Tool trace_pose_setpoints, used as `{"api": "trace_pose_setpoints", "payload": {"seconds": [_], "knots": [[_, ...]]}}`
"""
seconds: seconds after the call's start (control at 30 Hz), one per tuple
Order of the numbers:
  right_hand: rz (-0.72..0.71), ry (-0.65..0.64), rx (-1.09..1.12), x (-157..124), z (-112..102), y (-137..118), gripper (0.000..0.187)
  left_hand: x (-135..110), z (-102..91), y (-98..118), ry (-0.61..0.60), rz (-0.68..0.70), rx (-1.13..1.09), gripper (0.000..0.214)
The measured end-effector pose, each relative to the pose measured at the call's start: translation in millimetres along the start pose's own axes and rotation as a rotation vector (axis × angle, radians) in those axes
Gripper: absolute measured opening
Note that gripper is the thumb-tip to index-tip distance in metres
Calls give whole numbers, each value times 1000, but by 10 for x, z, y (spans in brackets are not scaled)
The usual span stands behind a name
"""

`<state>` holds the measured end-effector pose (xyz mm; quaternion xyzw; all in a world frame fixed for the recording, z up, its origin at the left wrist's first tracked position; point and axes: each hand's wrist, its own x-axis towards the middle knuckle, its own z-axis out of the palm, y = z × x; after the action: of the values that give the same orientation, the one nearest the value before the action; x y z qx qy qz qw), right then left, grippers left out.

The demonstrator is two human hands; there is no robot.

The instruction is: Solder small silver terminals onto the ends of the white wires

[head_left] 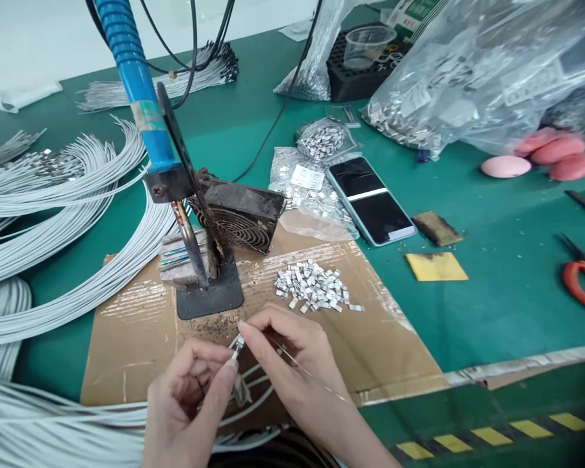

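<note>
Between the thumb and forefinger of my left hand (188,396) is the end of a white cable (234,351). At its tip sits a small white and metal connector (240,340), pinched by my right hand (299,364). A thin silvery wire (316,381), looking like solder wire, runs through the right hand and back over the wrist. Both hands are close together above the cardboard sheet (385,351). Just beyond them lies a pile of similar small connectors (312,286). A soldering iron (192,250), clamped under a blue tube, points down ahead of my left hand.
White cable bundles (53,253) cover the left side. A dirty fan (241,214) stands behind the iron's black base (209,299). Further right are a phone (373,201), a yellow sponge (437,267), red-handled scissors (582,286) and bags of parts (458,91).
</note>
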<state>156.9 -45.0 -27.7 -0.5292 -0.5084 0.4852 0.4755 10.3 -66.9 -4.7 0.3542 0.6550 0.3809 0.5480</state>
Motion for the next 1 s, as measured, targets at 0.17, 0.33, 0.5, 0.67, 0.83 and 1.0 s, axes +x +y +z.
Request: {"api": "trace_pose_setpoints", "payload": {"seconds": [0.17, 0.33, 0.5, 0.67, 0.83, 1.0], "knots": [[57, -9, 81, -85, -4, -12, 31, -99, -34, -26, -27, -1, -2, 43], [147, -25, 195, -177, 6, -18, 32, -182, -62, -69, -22, 36, 10, 40], [139, -26, 210, -255, 19, -39, 33, -265, -79, -79, -17, 69, 29, 32], [106, -18, 202, -323, 27, -58, 33, -337, -90, -77, 9, 99, 46, 24], [100, -21, 235, -363, 35, -41, 32, -376, -84, -72, 22, 111, 71, 19], [126, -21, 245, -377, 38, -22, 34, -389, -72, -72, 20, 115, 53, 15]]}}
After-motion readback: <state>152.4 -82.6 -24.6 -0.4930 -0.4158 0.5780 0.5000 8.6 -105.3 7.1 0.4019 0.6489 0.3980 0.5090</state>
